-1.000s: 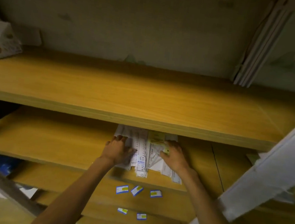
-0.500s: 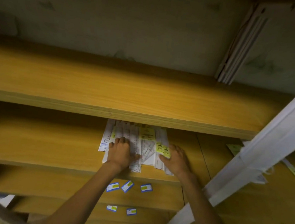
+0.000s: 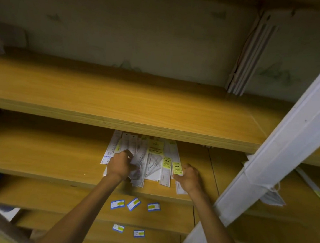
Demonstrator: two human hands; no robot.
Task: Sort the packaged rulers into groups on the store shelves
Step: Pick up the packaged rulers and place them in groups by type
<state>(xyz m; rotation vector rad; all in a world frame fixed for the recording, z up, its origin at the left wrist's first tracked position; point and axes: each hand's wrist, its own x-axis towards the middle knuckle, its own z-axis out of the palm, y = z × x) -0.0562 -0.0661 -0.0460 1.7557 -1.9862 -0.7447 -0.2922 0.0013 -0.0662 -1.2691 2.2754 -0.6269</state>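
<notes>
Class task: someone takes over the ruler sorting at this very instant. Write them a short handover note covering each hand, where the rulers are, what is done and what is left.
Left hand: fingers curled round a few rulers at the left of the pile.
Right hand: on the pile's right edge, thumb against a yellow-labelled pack; whether it grips is unclear.
Rulers: one overlapping, fanned pile on the middle shelf, far ends hidden under the shelf above.
Done: no separate groups visible yet.
Left: split the pile into groups on the shelves.

Two hands, left (image 3: 119, 165) and right (image 3: 189, 177), are at one pile of rulers (image 3: 152, 159); its count is unclear. Below the pile, five blue tags: three (image 3: 133, 204) on one edge, two (image 3: 139, 233) lower. Four wooden shelves (image 3: 99, 96).
</notes>
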